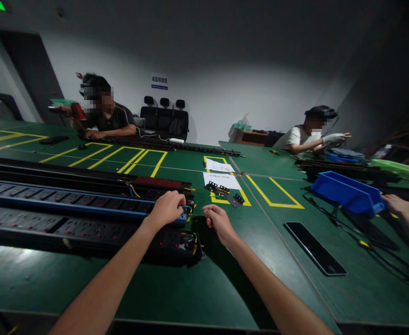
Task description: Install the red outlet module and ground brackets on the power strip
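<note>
My left hand (167, 207) rests at the right end of a blue-edged socket strip (120, 207), its fingers curled at the strip's end; what they hold, if anything, is hidden. Just right of that end, my right hand (218, 221) hovers over the green table with thumb and fingertips pressed together; anything between them is too small to make out. Nearer to me lies a black socket strip (103, 230) with wires showing at its open end. Behind the blue strip is another dark strip (85, 181). Small black plates (225, 193) lie beyond my right hand.
Paper sheets (221, 180) lie on the green table (246, 288). Rightward are a phone (314, 248), black cables (333, 218) and a blue bin (346, 191) with another person's hand (398, 204) beside it. Two people work across the table; another is partly visible at far left.
</note>
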A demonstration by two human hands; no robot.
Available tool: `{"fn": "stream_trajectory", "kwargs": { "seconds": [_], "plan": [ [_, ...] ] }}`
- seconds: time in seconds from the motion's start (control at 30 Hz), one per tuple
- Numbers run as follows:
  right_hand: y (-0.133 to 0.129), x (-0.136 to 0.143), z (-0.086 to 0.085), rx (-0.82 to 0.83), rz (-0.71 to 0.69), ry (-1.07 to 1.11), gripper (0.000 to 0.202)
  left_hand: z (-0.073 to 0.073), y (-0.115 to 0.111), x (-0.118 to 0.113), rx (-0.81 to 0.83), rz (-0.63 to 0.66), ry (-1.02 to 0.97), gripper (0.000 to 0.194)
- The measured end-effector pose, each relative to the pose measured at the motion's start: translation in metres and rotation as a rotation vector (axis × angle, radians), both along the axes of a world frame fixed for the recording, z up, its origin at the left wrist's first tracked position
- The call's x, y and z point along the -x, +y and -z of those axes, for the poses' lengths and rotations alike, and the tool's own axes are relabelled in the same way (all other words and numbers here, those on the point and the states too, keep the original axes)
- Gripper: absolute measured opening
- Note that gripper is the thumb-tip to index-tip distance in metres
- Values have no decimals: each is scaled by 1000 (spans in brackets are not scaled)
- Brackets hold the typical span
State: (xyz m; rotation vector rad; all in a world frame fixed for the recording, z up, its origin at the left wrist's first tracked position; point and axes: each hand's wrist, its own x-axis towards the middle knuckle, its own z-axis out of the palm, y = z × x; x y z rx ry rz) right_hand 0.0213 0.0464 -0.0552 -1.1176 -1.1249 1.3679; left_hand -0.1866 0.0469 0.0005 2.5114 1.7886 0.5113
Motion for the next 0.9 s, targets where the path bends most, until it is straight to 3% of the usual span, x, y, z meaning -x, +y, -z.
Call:
{"fn": "stream_trajectory", "kwargs": {
  "seconds": [0.53, 0.67, 0.9],
  "plan": [
    [1, -1, 4, -56, -47, -92, 28, 3, -3, 0, -30, -11, 60, 16],
    [1, 2, 7, -135, -114, -196, 34, 3, -3, -1, -23, -20, 67, 14],
    [-3, 6, 11, -339, -169, -350, 25, 3, -1, 0, -33, 6, 34, 12]
  ]
}}
